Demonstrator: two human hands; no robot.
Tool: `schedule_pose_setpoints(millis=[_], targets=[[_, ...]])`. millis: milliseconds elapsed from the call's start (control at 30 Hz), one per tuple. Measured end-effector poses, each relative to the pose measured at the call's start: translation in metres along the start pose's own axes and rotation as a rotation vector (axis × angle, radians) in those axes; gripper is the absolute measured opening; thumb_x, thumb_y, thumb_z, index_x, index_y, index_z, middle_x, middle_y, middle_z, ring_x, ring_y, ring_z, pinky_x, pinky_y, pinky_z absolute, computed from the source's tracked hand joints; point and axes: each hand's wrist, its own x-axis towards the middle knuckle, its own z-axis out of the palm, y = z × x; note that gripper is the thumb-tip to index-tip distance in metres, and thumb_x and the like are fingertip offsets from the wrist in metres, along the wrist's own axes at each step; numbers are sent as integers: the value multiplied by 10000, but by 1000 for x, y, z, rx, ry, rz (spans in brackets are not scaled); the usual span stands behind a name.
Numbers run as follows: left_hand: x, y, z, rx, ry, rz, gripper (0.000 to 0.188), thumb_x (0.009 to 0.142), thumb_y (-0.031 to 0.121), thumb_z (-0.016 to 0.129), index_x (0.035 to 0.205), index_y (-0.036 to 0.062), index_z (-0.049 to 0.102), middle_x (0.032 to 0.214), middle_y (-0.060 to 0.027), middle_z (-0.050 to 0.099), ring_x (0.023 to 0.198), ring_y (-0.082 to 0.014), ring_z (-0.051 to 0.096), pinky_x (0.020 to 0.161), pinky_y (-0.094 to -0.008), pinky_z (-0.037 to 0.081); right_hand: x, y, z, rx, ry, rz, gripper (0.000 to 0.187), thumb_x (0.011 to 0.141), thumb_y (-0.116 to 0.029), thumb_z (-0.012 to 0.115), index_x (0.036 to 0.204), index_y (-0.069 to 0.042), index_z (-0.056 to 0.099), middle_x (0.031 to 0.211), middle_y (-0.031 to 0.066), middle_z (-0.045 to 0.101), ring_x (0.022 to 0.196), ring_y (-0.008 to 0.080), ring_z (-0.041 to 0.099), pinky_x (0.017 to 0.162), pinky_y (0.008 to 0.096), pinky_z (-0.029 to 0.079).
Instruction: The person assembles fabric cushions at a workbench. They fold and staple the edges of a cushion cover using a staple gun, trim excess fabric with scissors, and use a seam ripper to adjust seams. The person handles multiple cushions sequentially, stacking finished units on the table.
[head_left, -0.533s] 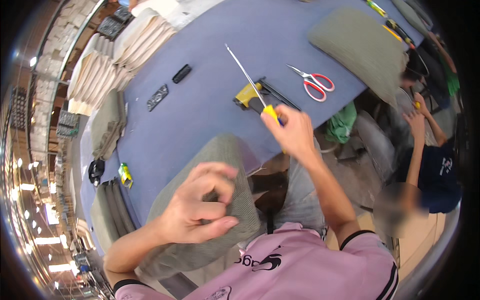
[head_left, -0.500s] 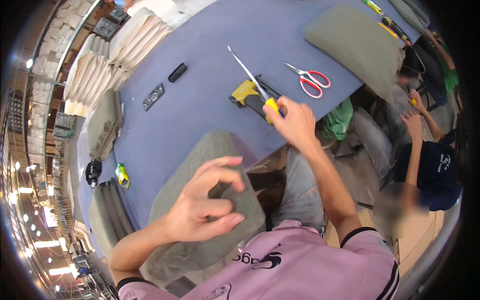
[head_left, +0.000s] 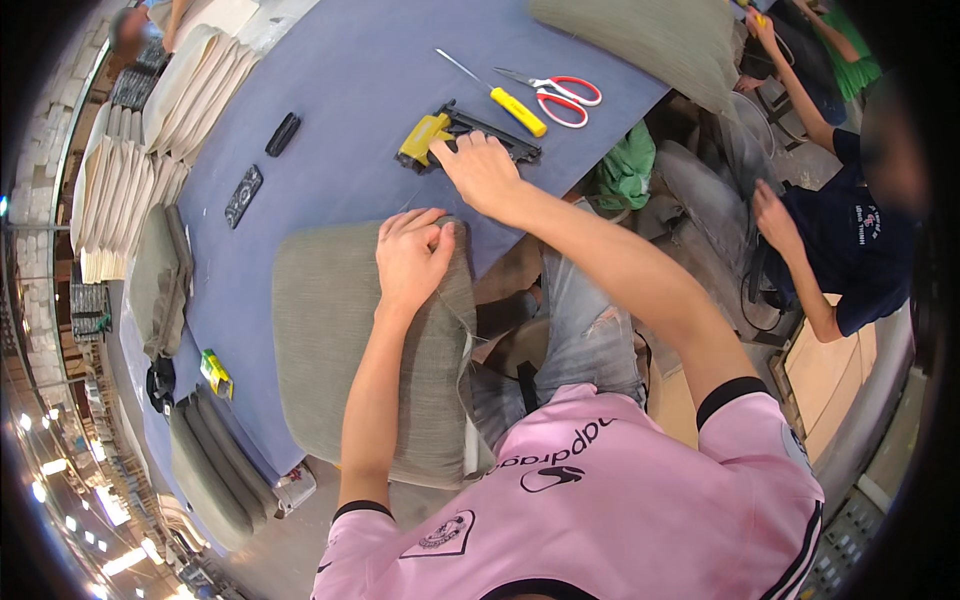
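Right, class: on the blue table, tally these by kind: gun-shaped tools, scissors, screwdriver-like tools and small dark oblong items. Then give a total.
Gun-shaped tool: 1
Scissors: 1 pair
Screwdriver-like tool: 1
Small dark oblong items: 2 (upper one, lower one)
Total: 5
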Motion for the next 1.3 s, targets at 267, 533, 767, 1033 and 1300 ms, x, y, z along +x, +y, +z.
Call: schedule_pose_setpoints(millis=[267, 533, 767, 1033, 1300], targets=[[-10, 1, -7, -56, -19, -11, 398, 926, 190, 743, 601, 12, 599, 1112, -75, 829, 1085, -301, 750, 1026, -454, 519, -25, 9, -148, 864, -168, 200, 626, 893, -264, 752, 1433, -17, 553, 1110, 231, 748, 1003, 328, 727, 865, 447, 566], [-16, -6, -2, -61, 23, -27, 348, 905, 185, 745, 615, 16, 653, 1097, -54, 833, 1108, -307, 756, 1029, -452, 524, -142, -3, -113, 691, -105, -6, 487, 727, -138, 889, 1179, -47, 732, 940, 206, 765, 837, 416, 730, 725, 451, 564], [-12, -10, -6, -90, 8, -32, 267, 883, 186, 758, 674, 20, 744, 1086, -87, 832, 1083, -311, 764, 1052, -476, 516, -133, -6, -99, 664, -198, 50, 375, 704, -118, 874, 1050, -58, 744, 825, 190, 744, 810, 431, 711, 688, 463, 549], [-10, -11, -3, -94, -14, -60, 318, 917, 179, 740, 654, 6, 703, 1074, -66, 830, 1066, -314, 758, 1049, -469, 516, -125, -8, -98, 716, -225, 24, 390, 698, -109, 874, 1055, -63, 725, 806, 184, 735, 785, 435, 702, 664, 472, 540], [-4, -6, 10, -166, -2, -157, 292, 970, 179, 711, 741, -2, 717, 966, -95, 810, 962, -334, 748, 989, -453, 533, -122, -13, -101, 544, -471, 242, 601, 690, -276, 944, 1213, -82, 719, 1116, 195, 714, 1071, 431, 627, 914, 507, 538]])
